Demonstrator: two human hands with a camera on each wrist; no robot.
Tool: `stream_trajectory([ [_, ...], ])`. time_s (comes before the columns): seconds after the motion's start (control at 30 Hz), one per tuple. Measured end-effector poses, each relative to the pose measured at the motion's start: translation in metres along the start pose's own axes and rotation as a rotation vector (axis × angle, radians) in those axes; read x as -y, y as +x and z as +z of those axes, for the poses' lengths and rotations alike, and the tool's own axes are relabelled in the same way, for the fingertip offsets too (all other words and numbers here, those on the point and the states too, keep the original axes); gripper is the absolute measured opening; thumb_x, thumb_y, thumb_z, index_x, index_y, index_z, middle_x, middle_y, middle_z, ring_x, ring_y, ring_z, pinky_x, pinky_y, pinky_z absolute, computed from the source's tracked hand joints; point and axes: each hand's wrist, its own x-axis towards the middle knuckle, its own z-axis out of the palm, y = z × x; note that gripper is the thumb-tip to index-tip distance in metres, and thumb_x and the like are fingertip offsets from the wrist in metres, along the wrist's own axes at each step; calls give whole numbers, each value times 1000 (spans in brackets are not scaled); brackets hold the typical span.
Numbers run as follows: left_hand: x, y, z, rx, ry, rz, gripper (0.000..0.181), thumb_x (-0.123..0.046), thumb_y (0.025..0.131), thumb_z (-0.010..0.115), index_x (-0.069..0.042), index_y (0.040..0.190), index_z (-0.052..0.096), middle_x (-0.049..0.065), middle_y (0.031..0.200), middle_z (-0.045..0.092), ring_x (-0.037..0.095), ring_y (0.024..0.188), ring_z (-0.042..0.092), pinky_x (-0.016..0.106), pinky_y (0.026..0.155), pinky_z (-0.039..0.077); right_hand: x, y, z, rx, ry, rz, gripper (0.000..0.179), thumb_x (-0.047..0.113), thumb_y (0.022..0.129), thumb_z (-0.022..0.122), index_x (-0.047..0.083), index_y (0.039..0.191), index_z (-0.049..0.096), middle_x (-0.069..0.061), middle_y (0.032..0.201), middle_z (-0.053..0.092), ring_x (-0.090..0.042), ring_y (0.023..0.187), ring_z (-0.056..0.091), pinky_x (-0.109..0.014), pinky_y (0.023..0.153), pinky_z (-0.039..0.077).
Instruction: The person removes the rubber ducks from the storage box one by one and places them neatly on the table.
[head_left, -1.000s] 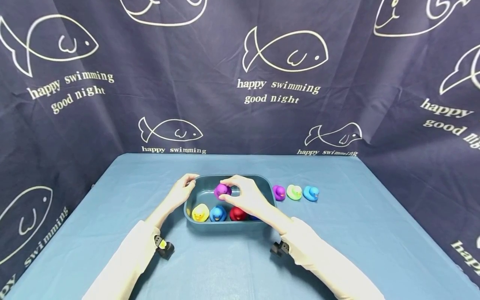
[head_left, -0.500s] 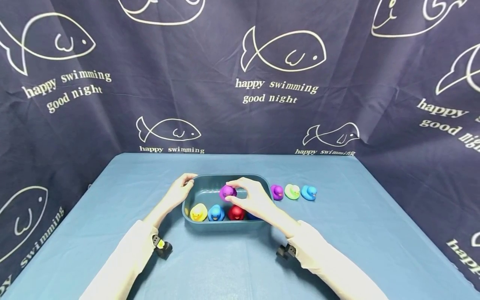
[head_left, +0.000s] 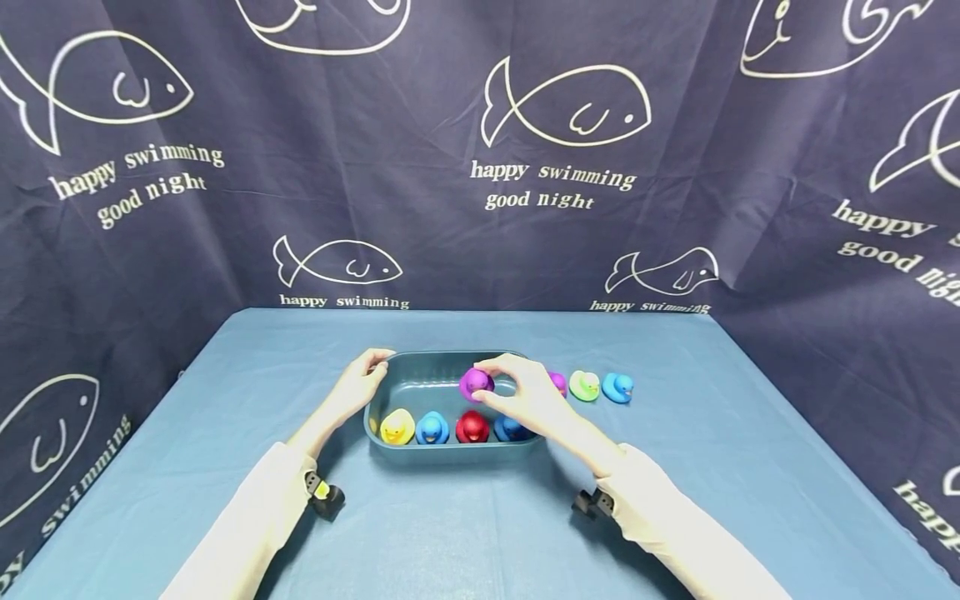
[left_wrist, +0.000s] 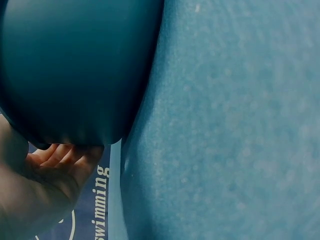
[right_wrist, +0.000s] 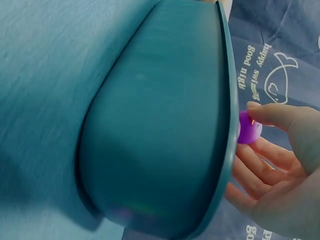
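A teal plastic bin (head_left: 450, 454) sits on the table. Along its near wall inside, a yellow duck (head_left: 397, 427), a blue duck (head_left: 432, 428), a red duck (head_left: 472, 427) and a darker blue duck (head_left: 510, 429) stand in a row. My left hand (head_left: 362, 379) grips the bin's far left corner; its fingers (left_wrist: 70, 160) reach behind the wall in the left wrist view. Between thumb and fingers my right hand (head_left: 528, 396) pinches a purple rubber duck (head_left: 475, 384) over the bin's far half. That purple duck (right_wrist: 249, 128) shows above the rim in the right wrist view.
Right of the bin, another purple duck (head_left: 558, 382), partly behind my right hand, stands in line with a light green duck (head_left: 585, 385) and a blue duck (head_left: 618, 387). A dark fish-print curtain (head_left: 450, 275) hangs behind the blue-covered table (head_left: 420, 542).
My right hand has moved to the right with the purple duck, uncovering the darker blue duck in the bin and partly covering the purple one outside. My left hand stays at the corner.
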Motion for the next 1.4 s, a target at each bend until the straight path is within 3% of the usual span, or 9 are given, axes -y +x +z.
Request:
stream_trajectory([
  [0.4,0,0,1,-2,1,3,30,-7,96,44,2,122,53,22,123,57,35,113,53,47,97,41,-13,-8,-14,-36,-19,-18,36,22,75,78,11,108,69,-2,101,70,-17,96,64,-42,87,50],
  [0.67,-1,1,0,5,-7,1,30,-7,96,43,2,123,53,23,124,56,35,113,53,47,98,41,-19,-12,-24,-43,-11,46,35,21,77,77,12,109,68,-2,105,69,-17,100,62,-44,90,49],
  [0.9,0,0,0,-1,10,3,30,-7,96,43,3,123,53,23,124,56,35,113,53,47,97,41,-19,-15,-34,-35,-88,148,34,29,79,74,21,111,67,5,108,68,-14,106,60,-43,88,47],
  [1.2,1,1,0,0,8,-2,30,-7,97,43,3,123,53,23,123,57,35,114,53,47,98,41,-27,-21,-39,-66,-47,62,36,16,77,75,8,111,67,-4,105,70,-21,103,62,-44,89,48],
  [1.4,1,1,1,-1,1,-6,30,-6,96,43,2,123,53,23,124,57,35,114,53,47,98,41,-31,-24,-41,-78,-20,56,35,12,76,75,6,110,66,-7,103,70,-23,100,63,-47,88,48],
])
